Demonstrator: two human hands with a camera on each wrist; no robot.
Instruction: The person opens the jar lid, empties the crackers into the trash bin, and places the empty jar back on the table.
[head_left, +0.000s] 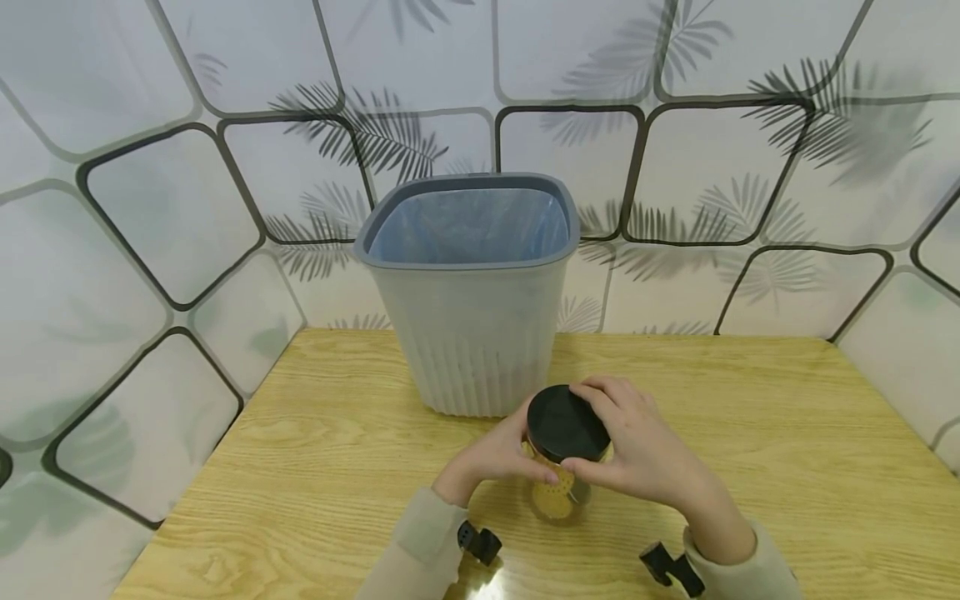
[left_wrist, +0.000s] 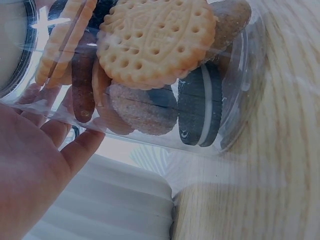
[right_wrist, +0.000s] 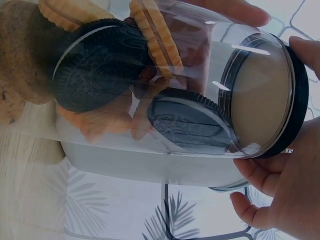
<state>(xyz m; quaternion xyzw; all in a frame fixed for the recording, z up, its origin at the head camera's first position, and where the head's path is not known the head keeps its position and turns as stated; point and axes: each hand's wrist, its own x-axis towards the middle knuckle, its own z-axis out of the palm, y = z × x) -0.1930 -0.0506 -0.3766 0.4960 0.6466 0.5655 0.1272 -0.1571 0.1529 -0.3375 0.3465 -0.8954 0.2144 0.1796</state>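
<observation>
Cookie jar [right_wrist: 200,60] is just in front of the bin [head_left: 480,333], toward its right side, left hand [head_left: 495,454] wrapped round the jar and right hand [head_left: 641,446] gripping its black lid [head_left: 566,422]. Bin's on the wooden table [head_left: 300,467], leafy wall [head_left: 570,179] behind it, and hands plus lid hide most of the jar from above.

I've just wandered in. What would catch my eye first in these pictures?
Probably the tall pale bin with its grey-blue rim, towards the back of the wooden table. Then the clear jar in front of it, the left hand holding its side, the right hand gripping its black lid. The left wrist view shows a round golden biscuit inside.
</observation>
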